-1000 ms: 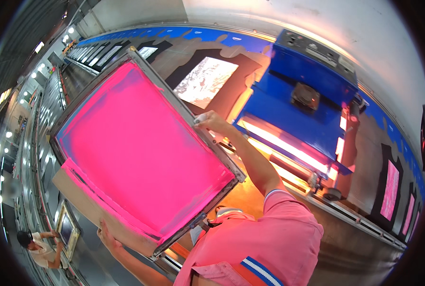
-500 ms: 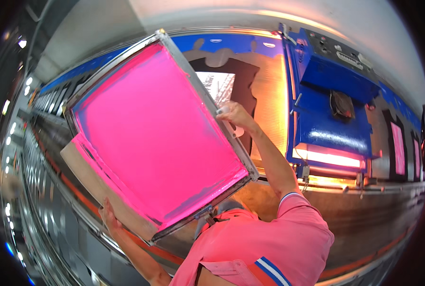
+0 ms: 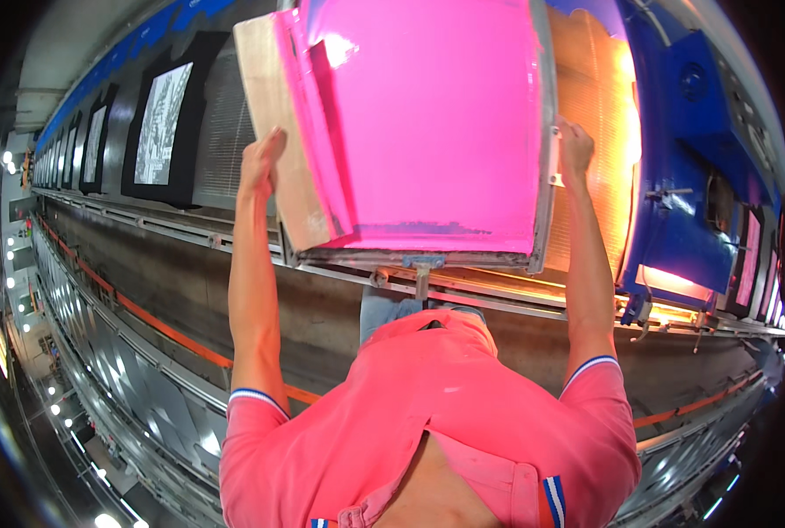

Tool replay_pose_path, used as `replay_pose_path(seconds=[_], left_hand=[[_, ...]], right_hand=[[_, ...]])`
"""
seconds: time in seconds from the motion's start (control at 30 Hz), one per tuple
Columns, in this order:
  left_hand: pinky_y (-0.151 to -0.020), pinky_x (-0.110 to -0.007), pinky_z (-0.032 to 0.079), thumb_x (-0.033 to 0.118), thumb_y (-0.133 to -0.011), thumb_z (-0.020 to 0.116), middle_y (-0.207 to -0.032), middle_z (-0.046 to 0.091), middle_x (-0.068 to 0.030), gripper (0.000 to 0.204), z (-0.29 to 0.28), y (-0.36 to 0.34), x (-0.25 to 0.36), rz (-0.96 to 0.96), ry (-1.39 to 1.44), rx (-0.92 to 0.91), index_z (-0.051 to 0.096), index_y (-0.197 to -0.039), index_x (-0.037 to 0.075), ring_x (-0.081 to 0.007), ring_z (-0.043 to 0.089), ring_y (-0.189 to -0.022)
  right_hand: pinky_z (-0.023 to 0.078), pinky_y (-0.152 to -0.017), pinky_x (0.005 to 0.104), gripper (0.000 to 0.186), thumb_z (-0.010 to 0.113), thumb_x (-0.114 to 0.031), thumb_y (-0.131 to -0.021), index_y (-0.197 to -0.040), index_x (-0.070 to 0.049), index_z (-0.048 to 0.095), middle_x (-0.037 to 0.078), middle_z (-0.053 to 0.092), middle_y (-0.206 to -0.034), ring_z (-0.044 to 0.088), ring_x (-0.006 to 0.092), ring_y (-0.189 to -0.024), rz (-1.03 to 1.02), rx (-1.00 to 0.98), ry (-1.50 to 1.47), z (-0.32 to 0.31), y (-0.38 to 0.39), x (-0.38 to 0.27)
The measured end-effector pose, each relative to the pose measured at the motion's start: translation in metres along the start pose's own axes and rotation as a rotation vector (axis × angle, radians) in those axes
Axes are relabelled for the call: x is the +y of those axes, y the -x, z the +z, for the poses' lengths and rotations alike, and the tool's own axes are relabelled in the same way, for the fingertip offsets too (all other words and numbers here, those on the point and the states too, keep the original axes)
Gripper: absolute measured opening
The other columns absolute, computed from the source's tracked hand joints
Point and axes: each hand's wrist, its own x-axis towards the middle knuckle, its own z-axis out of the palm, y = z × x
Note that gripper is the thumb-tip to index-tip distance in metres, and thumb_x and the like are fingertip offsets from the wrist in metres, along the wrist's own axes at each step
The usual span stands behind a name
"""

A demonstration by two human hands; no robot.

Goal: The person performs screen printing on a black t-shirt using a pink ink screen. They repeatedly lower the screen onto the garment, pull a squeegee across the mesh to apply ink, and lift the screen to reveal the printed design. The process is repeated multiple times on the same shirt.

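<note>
In front of me is a screen printing frame (image 3: 542, 211) with metal sides, its mesh (image 3: 427, 132) covered in bright pink ink. A squeegee (image 3: 282, 132) with a broad wooden handle lies along the frame's left side, its lower edge coated in pink. My left hand (image 3: 261, 161) is closed on the outer edge of that wood, thumb on top; its other fingers are partly hidden. On the right side of the frame, my right hand (image 3: 575, 151) is wrapped round a small white handle. The far end of the frame is cut off by the picture's upper edge.
A long printing table runs left to right, with dark shirts (image 3: 165, 123) bearing pale prints on the left. Close on the right stands a blue machine (image 3: 678, 202) with a glowing orange heater. A metal rail (image 3: 199, 231) borders the table's near side.
The frame was tilted and now sits nearly square to me. My left hand, earlier stretched out at the squeegee's lower end, now grips its wood. My right hand still holds the handle.
</note>
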Motion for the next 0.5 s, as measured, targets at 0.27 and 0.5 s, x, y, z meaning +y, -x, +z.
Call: replay_pose_path(seconds=[0.27, 0.5], left_hand=[[-0.106, -0.03, 0.043, 0.026, -0.095, 0.07, -0.118, 0.071, -0.014, 0.043, 0.019, -0.056, -0.051, -0.068, -0.075, -0.091, 0.067, -0.119, -0.01, -0.0178, 0.064, -0.113], [-0.115, -0.034, 0.039, 0.023, -0.097, 0.069, -0.138, 0.058, -0.0194, 0.055, -0.008, -0.076, -0.086, -0.186, -0.023, -0.106, 0.052, -0.133, -0.014, -0.0221, 0.054, -0.131]], right_hand=[[0.046, -0.071, 0.0316, 0.03, 0.062, -0.029, -0.097, -0.099, -0.003, 0.077, 0.002, 0.067, -0.084, 0.058, 0.013, -0.074, 0.036, 0.082, 0.138, -0.006, 0.006, 0.07], [0.052, -0.071, 0.0345, 0.022, 0.072, -0.023, -0.091, -0.087, -0.001, 0.075, 0.011, 0.072, -0.077, 0.067, 0.0176, -0.073, -0.018, 0.223, 0.149, 0.015, 0.033, 0.069]])
